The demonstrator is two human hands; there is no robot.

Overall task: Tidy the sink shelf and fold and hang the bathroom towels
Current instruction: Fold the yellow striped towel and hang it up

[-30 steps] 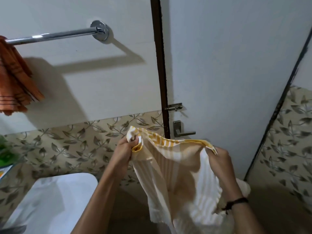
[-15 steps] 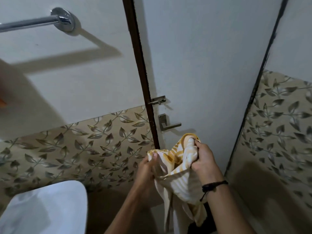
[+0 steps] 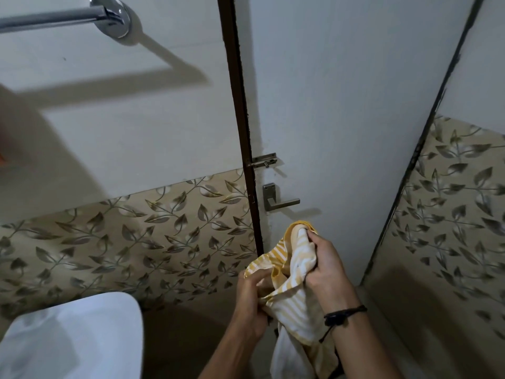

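Hanging lengthwise downward, striped towel bunched in both curled grips (left hand low, right hand topmost).

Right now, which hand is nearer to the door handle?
Right. The right hand grips the striped towel just below the door handle, slightly to its right. The left hand holds the towel lower, farther from the handle.

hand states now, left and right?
Left hand: closed, gripping the striped towel.
Right hand: closed, gripping the same towel's upper bunch.
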